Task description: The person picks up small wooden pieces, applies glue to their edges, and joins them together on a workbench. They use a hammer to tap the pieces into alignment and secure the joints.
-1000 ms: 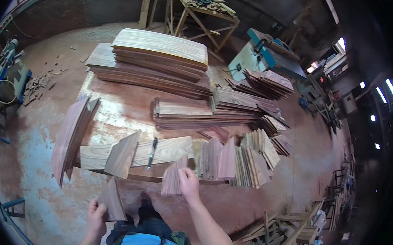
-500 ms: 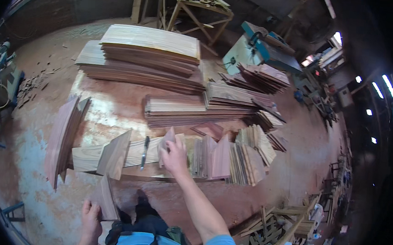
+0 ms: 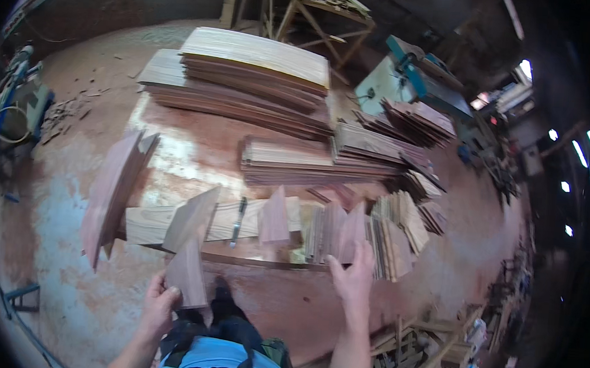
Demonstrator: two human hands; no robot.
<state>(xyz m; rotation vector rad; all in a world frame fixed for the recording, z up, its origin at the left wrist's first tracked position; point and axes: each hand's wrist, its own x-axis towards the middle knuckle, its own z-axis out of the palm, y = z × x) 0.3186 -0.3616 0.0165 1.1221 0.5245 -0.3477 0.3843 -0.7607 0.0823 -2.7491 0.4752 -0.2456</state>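
Board (image 3: 188,276) was tilted in the left hand (image 3: 162,301), on the near side of the table (image 3: 209,133), its pointed end toward the slanted piece (image 3: 193,214). The left fingers were closed on its lower part — thumb on the near face. Whether its point touched the slanted piece could not be told, as the two overlapped in view.

The right hand (image 3: 354,270) was at the row (image 3: 317,233) of upright pieces, thumb and fingers spread well apart. Blur hid whether the fingertips touched the pink piece (image 3: 354,232) at the end of the row; no hold could be confirmed.

The following risks were judged present. First, the low grip left the upper part unsupported: a slack thumb could have let the board swing or drop to the floor (image 3: 266,305). Second, a forward movement could have driven its point into the slanted piece, upsetting it toward the pen (image 3: 238,222). Third, a sideways push by the right hand could have toppled the pink piece — and, through close contact, its neighbours or the pale slats (image 3: 392,242) beside it
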